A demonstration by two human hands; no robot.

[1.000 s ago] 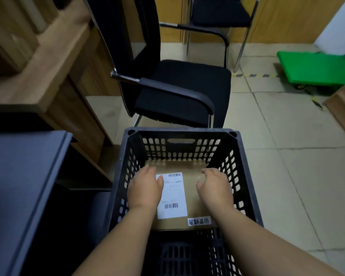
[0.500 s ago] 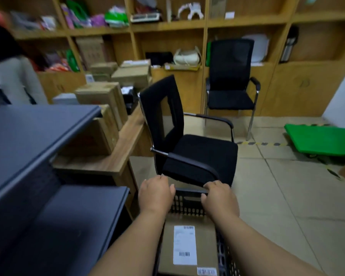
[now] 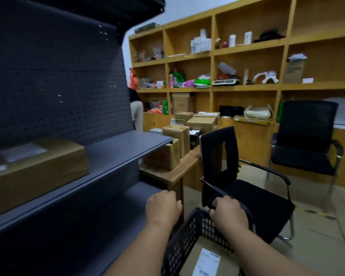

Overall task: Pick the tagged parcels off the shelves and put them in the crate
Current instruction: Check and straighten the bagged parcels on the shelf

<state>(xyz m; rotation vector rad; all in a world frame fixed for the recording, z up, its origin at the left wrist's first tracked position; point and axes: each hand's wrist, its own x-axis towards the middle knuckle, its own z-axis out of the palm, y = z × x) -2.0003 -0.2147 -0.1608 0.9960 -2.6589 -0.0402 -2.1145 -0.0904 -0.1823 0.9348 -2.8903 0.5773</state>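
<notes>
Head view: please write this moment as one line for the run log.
left hand: loosely curled, holds nothing | right hand: at crate rim | labelled parcel: in crate | brown parcel: on grey shelf

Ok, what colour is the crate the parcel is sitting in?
Black: a perforated plastic crate, clearest in the head view, holding a brown cardboard parcel.

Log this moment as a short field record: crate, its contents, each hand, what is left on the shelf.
crate: black crate, bottom of view, beside the grey shelf
contents: one parcel with a white label, lying flat
left hand: over the crate's left side, fingers curled, holds nothing
right hand: at the crate's far rim; whether it grips the rim cannot be told
shelf: one brown box on the grey shelf, blurred
</notes>
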